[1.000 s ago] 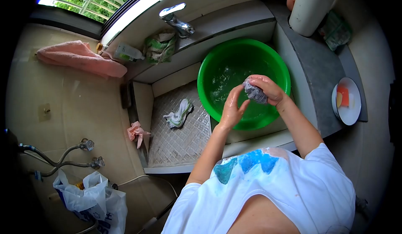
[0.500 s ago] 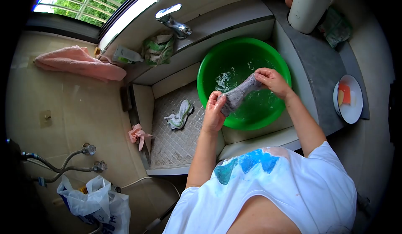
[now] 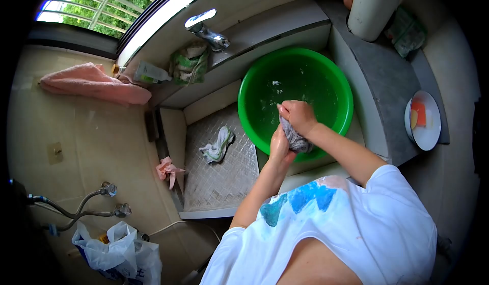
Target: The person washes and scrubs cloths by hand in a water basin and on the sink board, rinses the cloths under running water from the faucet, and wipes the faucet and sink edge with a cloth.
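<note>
A wet grey cloth [image 3: 297, 140] is bunched between my two hands over the near side of a green basin [image 3: 246, 127] with water in it. My left hand [image 3: 280, 146] holds the cloth from the left and below. The fingers of my right hand [image 3: 299, 116] are closed on its upper end. Left of the basin, a white and green cloth [image 3: 218, 145] lies crumpled on the textured sink floor [image 3: 219, 183].
Behind the basin stands a chrome faucet [image 3: 211, 35], beside a green rag [image 3: 189, 65] and a bottle [image 3: 152, 73]. A white bowl [image 3: 431, 127] sits on the right ledge. Pink towel [image 3: 94, 84] at left, plastic bag [image 3: 122, 249] at lower left.
The cloth was bunched, then stretched between my hands, and is now gathered again. My hands have come together, the right one moving left and down, the left one a little to the right.
</note>
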The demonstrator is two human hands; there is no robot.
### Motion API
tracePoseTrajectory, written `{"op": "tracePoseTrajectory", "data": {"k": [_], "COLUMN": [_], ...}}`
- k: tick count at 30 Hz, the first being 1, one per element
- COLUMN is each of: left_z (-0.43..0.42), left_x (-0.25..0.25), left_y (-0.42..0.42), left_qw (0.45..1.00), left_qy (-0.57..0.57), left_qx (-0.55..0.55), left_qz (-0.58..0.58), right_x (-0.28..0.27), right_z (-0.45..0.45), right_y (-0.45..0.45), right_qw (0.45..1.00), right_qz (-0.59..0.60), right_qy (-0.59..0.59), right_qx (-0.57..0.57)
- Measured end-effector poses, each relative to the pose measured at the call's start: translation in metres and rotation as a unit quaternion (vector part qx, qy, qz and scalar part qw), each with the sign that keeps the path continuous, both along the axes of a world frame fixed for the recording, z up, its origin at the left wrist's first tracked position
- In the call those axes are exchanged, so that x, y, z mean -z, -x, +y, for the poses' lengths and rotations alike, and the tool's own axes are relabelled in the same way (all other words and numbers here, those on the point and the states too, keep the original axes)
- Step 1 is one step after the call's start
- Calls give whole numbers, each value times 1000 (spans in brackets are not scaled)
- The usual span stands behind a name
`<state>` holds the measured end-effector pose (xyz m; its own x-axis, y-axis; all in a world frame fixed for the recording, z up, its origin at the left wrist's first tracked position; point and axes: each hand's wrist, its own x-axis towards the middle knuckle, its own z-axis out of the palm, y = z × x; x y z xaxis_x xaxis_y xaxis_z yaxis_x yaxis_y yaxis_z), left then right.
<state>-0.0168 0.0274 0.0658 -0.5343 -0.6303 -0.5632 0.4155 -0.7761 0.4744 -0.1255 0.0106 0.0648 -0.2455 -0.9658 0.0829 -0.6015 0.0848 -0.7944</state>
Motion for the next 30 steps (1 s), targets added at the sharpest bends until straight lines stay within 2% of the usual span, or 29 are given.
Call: {"op": "tracePoseTrajectory", "data": {"k": [2, 3, 4, 5, 6, 7, 8, 9, 10, 11, 13, 14, 15, 16, 17, 18, 19, 21, 25, 27, 28, 29, 30], "left_z": [0, 1, 7, 4, 1, -1, 1, 0, 1, 1, 1, -1, -7, -12, -15, -11, -14, -24, -31, -19, -16, -11, -6], "left_x": [12, 25, 42, 47, 51, 56, 29, 10, 12, 14, -10, -24, -24, -23, -22, -29, -26, -18, 4, 5, 0, -4, 1], "left_y": [-11, -19, -29, -32, -34, -37, -25, -15, -17, -17, -7, -7, -11, -16, -18, -16, -19, -26, -26, -19, -18, -17, -20], "left_qw": [999, 996, 987, 989, 985, 977, 998, 994, 987, 987, 997, 998, 998, 996, 990, 994, 994, 982, 997, 994, 997, 997, 993], "left_qy": [-5, 33, 126, 93, 54, 13, -4, -17, 66, 67, 29, -35, -37, -25, -13, 47, 46, 97, 50, 103, 47, -10, 10], "left_qx": [-44, -79, -96, -85, -71, -55, -30, -1, 31, 32, 36, 43, 41, 81, 121, 100, 101, 146, 30, 32, 29, 23, 24], "left_qz": [-12, -17, 2, 75, 144, 206, 48, -112, -143, -143, -55, -42, -42, 18, 77, -8, -8, -67, -52, -27, -51, -75, -111], "right_x": [-17, -23, -31, -37, -15, 2, 3, 3, 9, 18, 33, 37, 38, 39, 40, 26, 18, 15, 3, -31, -31, -22, -6], "right_z": [13, 21, 37, 45, 37, 30, 24, 13, 5, -1, -8, -9, -11, -15, -8, -5, -2, 1, 11, 24, 25, 23, 17], "right_y": [-19, -31, -45, -53, -56, -47, -33, -19, -6, 5, 16, 21, 26, 32, 37, 42, 46, 48, 5, -18, -25, -25, -20], "right_qw": [995, 986, 987, 970, 968, 968, 984, 992, 996, 999, 998, 994, 983, 958, 891, 863, 831, 851, 932, 977, 979, 979, 985], "right_qz": [-56, -94, 23, 139, 35, -55, -74, -91, -59, -24, -37, -110, -182, -269, -448, -500, -551, -522, -355, -130, -155, -156, -144], "right_qy": [76, 133, 128, 123, 209, 225, 147, 73, 53, 33, 41, 6, -29, -89, -62, -66, -71, -55, 50, 64, 82, 81, 85], "right_qx": [13, -39, -97, -154, -133, -97, -68, -37, -31, -25, -19, 0, 19, 39, 52, 33, 15, 16, -58, -158, -104, -104, -32]}}
